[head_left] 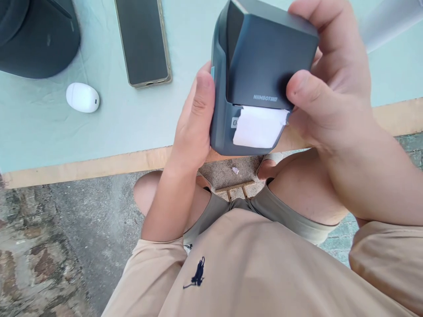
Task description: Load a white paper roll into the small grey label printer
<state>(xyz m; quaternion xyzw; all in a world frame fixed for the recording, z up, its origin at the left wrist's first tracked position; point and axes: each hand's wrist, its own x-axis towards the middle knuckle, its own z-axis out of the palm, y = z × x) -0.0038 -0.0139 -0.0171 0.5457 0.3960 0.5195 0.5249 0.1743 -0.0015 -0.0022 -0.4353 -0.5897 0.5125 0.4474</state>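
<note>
Two hands hold one dark printer (264, 57), which is over the near edge of the table (132, 119). The left hand (193, 119) is closed on its left side; the right hand (337, 75) grips the opposite side, with the thumb on the front, near the word NIIMBOT. A piece of white paper (259, 127) with a ragged edge hangs below this word. Farther on the table lies a small white case (82, 97), then a phone (143, 42) with a dark screen. To the left of the phone stands a big dark object (39, 44), only partly in view.
</note>
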